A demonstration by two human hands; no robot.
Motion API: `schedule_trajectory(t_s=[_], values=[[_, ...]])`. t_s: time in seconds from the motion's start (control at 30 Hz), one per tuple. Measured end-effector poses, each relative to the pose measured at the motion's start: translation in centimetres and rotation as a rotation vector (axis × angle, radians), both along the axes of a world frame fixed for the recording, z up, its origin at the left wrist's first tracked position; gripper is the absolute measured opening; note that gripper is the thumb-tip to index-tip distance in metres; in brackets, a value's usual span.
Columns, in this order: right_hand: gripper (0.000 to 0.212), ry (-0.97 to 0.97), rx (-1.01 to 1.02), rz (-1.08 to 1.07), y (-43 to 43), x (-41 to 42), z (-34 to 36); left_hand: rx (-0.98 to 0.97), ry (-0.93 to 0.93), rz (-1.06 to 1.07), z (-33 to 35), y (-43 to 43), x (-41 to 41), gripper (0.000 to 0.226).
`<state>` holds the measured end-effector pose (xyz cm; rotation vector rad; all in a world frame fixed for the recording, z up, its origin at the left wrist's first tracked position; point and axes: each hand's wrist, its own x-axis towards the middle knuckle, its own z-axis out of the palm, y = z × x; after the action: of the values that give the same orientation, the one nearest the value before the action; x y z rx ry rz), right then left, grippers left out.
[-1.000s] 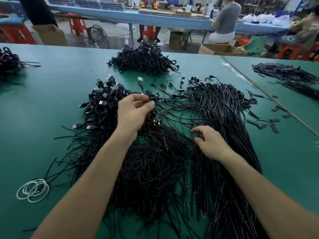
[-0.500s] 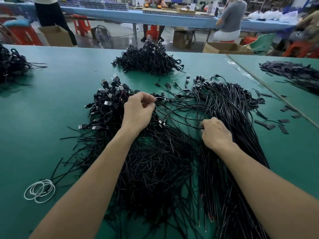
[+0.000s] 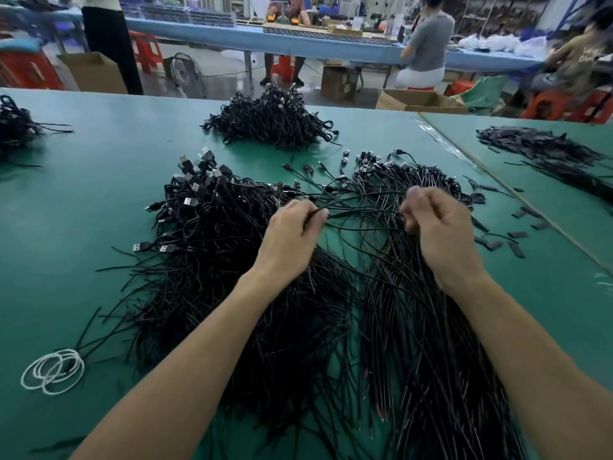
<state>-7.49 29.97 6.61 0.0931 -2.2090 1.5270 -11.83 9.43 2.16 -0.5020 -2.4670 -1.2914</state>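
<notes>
The right hand (image 3: 438, 227) shows only its back, so its fingertips and the exact strands inside its curled fingers are hidden, and its upper knuckle is smeared by blur. Even so, it plainly closes round a few black cables (image 3: 361, 212). The left hand (image 3: 292, 234) pinches the same cables between thumb and curled fingers, though the number of strands cannot be counted against the dark mass beneath. The held cables lie over the middle of the table (image 3: 99, 200), their long axis roughly parallel to its near edge, running from one hand to the other and bowing slightly. Which end carries a plug cannot be told, since both ends vanish into the hands and the tangle. Under the left forearm the left pile (image 3: 205, 260) fans out with its USB plugs (image 3: 195, 180) toward the far edge and its bare tails toward the near edge. The right pile (image 3: 414, 343) lies the same way and runs out of view at the near edge. A far heap (image 3: 272, 121) sits close to the far edge, and white loops (image 3: 53, 370) lie toward the near left corner.
</notes>
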Motion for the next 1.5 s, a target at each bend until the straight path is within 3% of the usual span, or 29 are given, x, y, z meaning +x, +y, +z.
schedule_trajectory(t_s=[0.1,0.13,0.2,0.27,0.33,0.43,0.53,0.63,0.7,0.8,0.9,0.97,1.07,1.17,1.23,1.37,1.5], values=[[0.032,0.074,-0.131,-0.188,1.5,0.1,0.4,0.329,0.187,0.075,2.4,-0.4,1.3,0.025],[0.03,0.078,-0.089,-0.173,1.6,0.2,0.3,0.319,0.246,0.063,3.4,-0.6,1.8,0.027],[0.026,0.062,0.014,-0.06,1.0,0.8,-0.1,0.112,0.305,0.069,4.9,-1.2,2.7,0.029],[0.024,0.036,0.101,0.058,0.2,1.4,-0.3,-0.166,0.232,0.108,5.6,-1.9,3.3,0.03],[0.026,0.0,0.181,0.11,-0.6,1.9,-0.4,-0.267,0.05,0.033,5.4,-2.7,3.4,0.02],[0.026,-0.061,0.308,0.134,-1.2,2.6,-0.5,-0.17,-0.126,-0.048,4.2,-3.6,3.5,0.017],[0.023,-0.107,0.406,0.1,-1.4,2.9,-0.5,-0.071,-0.119,-0.039,3.4,-4.2,3.9,0.022],[0.022,-0.097,0.477,0.06,-1.6,3.1,0.0,-0.151,-0.016,-0.052,3.3,-4.5,4.3,0.025],[0.021,-0.08,0.486,0.072,-2.0,3.4,0.4,-0.02,-0.067,-0.16,3.5,-4.4,4.6,0.021],[0.02,-0.059,0.399,0.129,-2.5,3.7,1.2,0.104,-0.146,-0.265,3.4,-4.1,5.0,0.023],[0.022,-0.043,0.312,0.253,-3.1,4.1,2.0,0.067,-0.041,-0.248,3.1,-3.8,5.2,0.029],[0.021,0.002,0.266,0.309,-3.5,4.5,2.5,0.089,-0.078,-0.329,3.0,-3.4,5.5,0.032],[0.02,0.124,0.09,0.275,-3.7,4.5,3.4,0.208,-0.173,-0.358,3.0,-2.7,5.9,0.037],[0.022,0.174,-0.025,0.209,-3.2,4.4,4.2,0.25,-0.116,-0.262,3.5,-3.0,6.1,0.048],[0.021,0.157,0.042,0.23,-3.2,4.5,4.2,0.296,-0.209,-0.318,4.1,-3.6,6.3,0.055],[0.023,0.073,0.112,0.268,-3.5,4.3,3.8,0.272,-0.57,-0.667,5.1,-4.1,7.3,0.063],[0.029,-0.163,0.205,0.334,-4.6,4.1,1.8,0.531,-0.621,-0.837,5.7,-3.3,8.5,0.059]])
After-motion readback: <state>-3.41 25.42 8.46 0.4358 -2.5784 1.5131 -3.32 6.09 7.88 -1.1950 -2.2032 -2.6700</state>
